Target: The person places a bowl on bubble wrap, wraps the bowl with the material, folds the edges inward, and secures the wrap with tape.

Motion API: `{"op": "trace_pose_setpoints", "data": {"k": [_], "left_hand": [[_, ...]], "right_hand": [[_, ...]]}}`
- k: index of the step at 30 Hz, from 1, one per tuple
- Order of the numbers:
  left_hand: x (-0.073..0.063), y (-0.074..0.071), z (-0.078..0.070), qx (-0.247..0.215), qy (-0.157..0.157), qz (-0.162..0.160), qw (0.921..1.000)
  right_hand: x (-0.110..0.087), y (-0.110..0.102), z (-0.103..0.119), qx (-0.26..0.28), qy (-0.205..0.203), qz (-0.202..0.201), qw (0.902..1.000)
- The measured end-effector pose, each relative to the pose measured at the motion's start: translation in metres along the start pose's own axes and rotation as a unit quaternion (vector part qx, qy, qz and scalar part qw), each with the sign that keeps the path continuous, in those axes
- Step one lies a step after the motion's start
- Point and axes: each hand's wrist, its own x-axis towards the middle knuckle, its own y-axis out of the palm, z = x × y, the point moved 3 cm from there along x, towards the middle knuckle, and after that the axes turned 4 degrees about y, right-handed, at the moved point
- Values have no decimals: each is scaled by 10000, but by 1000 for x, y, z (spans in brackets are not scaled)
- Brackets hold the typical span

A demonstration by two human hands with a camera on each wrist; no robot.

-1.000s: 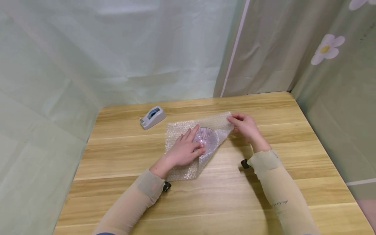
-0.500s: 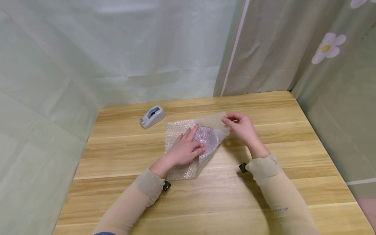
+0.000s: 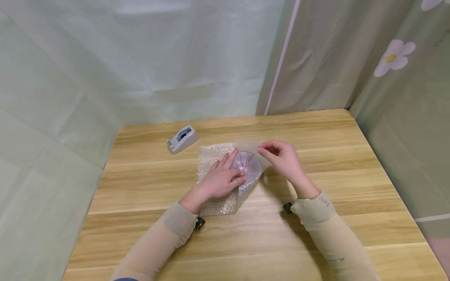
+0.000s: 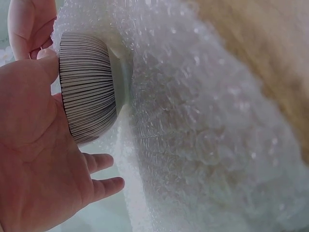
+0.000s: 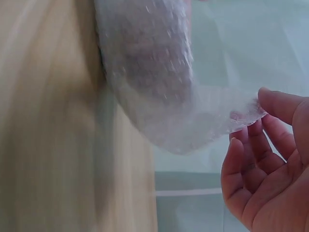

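A bowl with thin dark stripes sits upright on a sheet of bubble wrap; its striped outer wall also shows in the left wrist view. My left hand lies across the bowl's left side with fingers extended, the thumb over the bowl's inside. In the left wrist view, two fingertips of that left hand reach down past the rim. My right hand pinches the far right corner of the wrap between thumb and fingers. From that right hand, the raised wrap curves down around the bowl's right side.
A grey tape dispenser stands behind and left of the wrap on the wooden table. Curtains hang close along the table's back and sides.
My right hand has drawn the wrap's corner left and slightly nearer, towards the bowl's rim. The left hand and the bowl have stayed in place.
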Motion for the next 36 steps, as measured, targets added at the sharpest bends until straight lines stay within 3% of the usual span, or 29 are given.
{"op": "trace_pose_setpoints", "data": {"k": [19, 36], "left_hand": [[-2, 1, 0, -15, -38, 20, 10000], [-2, 1, 3, -286, 84, 36, 9995]], "right_hand": [[-12, 25, 0, -205, -152, 341, 9991], [-14, 46, -9, -1314, -546, 566, 9882]]}}
